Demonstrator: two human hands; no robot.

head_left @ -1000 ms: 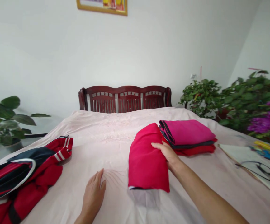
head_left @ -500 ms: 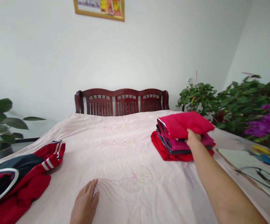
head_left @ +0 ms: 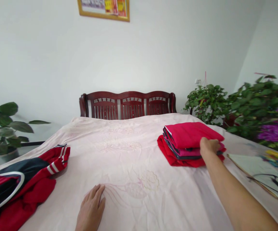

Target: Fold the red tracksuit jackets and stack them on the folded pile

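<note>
A stack of folded clothes (head_left: 170, 152) in red, magenta and dark blue lies on the right of the covered bed. On top is a folded pinkish-red garment (head_left: 189, 131), flat on the pile. My right hand (head_left: 209, 146) grips its front edge, with the fingers partly hidden. My left hand (head_left: 92, 205) rests flat and open on the pale pink bedsheet (head_left: 119, 166), holding nothing. To its left lies an unfolded red and dark blue jacket (head_left: 35, 179) with white stripes, cut off by the frame edge.
A dark wooden bench back (head_left: 131, 104) stands beyond the bed, against the wall. Eyeglasses (head_left: 277, 183) lie on a notebook (head_left: 249, 163) at the right. Leafy plants (head_left: 206, 101) and purple flowers (head_left: 275, 125) line that side; another potted plant (head_left: 11, 128) is at left.
My right hand has lowered the pinkish-red garment onto the stack, and its raised front now lies flatter. My left hand stays on the sheet. The view has shifted slightly left.
</note>
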